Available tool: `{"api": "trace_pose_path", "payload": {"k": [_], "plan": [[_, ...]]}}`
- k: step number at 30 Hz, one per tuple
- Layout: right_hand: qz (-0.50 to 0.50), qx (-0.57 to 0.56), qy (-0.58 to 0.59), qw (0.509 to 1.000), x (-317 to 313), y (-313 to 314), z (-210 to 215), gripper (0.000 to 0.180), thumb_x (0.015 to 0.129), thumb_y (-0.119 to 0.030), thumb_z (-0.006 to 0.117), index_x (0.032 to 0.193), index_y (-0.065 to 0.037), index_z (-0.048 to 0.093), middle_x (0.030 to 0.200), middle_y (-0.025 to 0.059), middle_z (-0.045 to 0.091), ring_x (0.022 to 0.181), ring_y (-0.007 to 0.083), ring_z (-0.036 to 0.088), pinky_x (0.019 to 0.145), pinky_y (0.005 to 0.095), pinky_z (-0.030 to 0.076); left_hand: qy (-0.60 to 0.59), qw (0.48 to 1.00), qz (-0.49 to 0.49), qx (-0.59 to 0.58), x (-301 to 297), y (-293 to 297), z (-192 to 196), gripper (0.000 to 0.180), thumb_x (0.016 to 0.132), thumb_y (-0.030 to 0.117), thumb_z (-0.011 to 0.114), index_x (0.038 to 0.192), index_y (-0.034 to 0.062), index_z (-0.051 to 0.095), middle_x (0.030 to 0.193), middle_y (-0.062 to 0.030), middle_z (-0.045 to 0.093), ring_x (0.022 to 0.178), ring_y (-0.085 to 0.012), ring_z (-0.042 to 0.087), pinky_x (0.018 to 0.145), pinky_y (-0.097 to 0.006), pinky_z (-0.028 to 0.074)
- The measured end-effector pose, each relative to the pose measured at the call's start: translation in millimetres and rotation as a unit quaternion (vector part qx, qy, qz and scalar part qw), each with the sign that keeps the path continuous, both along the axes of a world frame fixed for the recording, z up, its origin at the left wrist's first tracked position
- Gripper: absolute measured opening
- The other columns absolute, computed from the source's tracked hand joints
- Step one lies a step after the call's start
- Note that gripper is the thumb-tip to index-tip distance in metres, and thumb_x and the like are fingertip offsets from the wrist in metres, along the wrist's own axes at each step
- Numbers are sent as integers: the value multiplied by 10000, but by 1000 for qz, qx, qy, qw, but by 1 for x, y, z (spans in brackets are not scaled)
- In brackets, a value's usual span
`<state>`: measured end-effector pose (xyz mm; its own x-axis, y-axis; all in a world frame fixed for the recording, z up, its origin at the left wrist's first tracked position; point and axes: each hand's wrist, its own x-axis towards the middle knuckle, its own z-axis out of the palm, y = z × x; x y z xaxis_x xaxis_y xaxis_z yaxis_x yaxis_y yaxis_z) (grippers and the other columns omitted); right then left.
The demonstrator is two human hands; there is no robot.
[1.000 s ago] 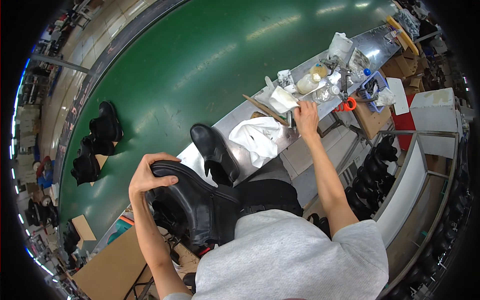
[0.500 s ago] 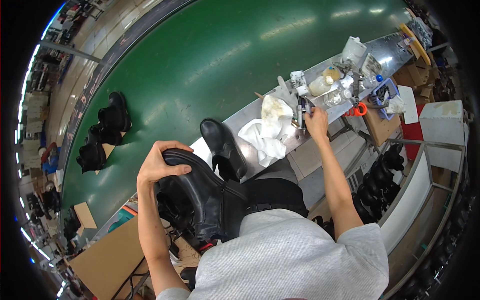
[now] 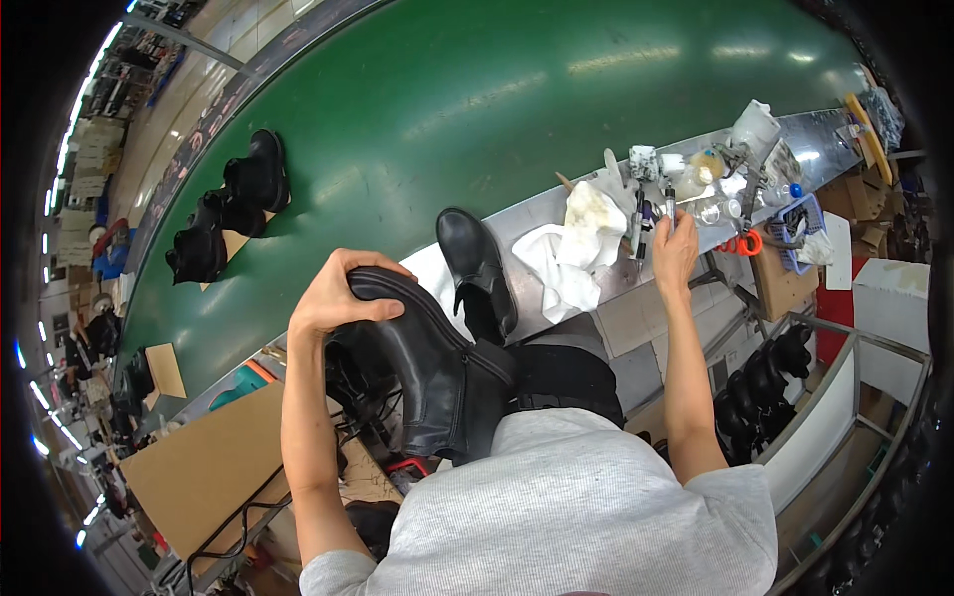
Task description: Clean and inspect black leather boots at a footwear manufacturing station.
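Right there, the right hand point(image 3: 676, 256) has thumb and fingertips pinched on a slim pen-like tool point(image 3: 670, 204), its long axis pointing away from the body, tip end clear of the grip. Just left of those fingers, a few more pens point(image 3: 639, 226) lie loose on the metal strip point(image 3: 527, 211), near but apart, roughly in line with it. Next out comes the crumpled white cloth point(image 3: 552, 268), then a second black boot point(image 3: 467, 243), set down with its toe pointing away. And across that gap, well left and closer to the body, is the held black boot point(image 3: 422, 368), its toe in the left hand point(image 3: 333, 298), thumb on one side, fingers curled over the other. It slants from that toe down and right toward the grey shirt point(image 3: 586, 487). So the left hand is on the boot; the tool sits well apart, off to its right.
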<state>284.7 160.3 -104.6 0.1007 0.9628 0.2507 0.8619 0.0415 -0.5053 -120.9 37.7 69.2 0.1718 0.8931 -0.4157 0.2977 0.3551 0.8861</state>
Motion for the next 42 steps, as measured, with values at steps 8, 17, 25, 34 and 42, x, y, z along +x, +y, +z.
{"api": "trace_pose_path", "payload": {"k": [8,17,25,34,42], "plan": [[26,86,-196,977,3,5,-36,286,797,-159,606,1033,-35,502,955,171,519,896,335,500,784,420,415,82,996,-28,11,-4,3,-5,384,551,199,778,852,-14,669,767,-68,658,713,-126,606,704,-245,473],[-10,19,-168,985,8,6,-46,251,801,-204,597,917,10,538,932,194,535,936,359,486,762,453,417,45,999,4,-30,-6,-3,-11,397,569,190,783,895,-10,676,781,-55,661,724,-117,612,720,-232,475],[65,-46,121,990,-34,-17,29,311,898,-244,519,1055,25,531,856,174,603,740,283,572,659,375,435,8,998,-25,53,-14,-8,-21,409,554,201,795,911,34,688,1217,-216,534,1055,-205,565,900,-289,407],[434,-357,331,758,-183,-71,108,347,860,-115,551,1194,-20,554,675,3,559,581,48,465,513,217,381,15,998,-39,54,-2,5,-14,385,529,212,810,858,47,701,1134,-132,564,1008,-212,554,893,-301,405],[511,-40,211,833,-163,-103,138,404,744,-27,653,1143,-32,588,700,78,550,553,172,552,491,276,448,19,999,34,26,-10,-13,-17,382,526,203,809,847,29,696,982,-85,589,887,-184,571,828,-289,433]]}}
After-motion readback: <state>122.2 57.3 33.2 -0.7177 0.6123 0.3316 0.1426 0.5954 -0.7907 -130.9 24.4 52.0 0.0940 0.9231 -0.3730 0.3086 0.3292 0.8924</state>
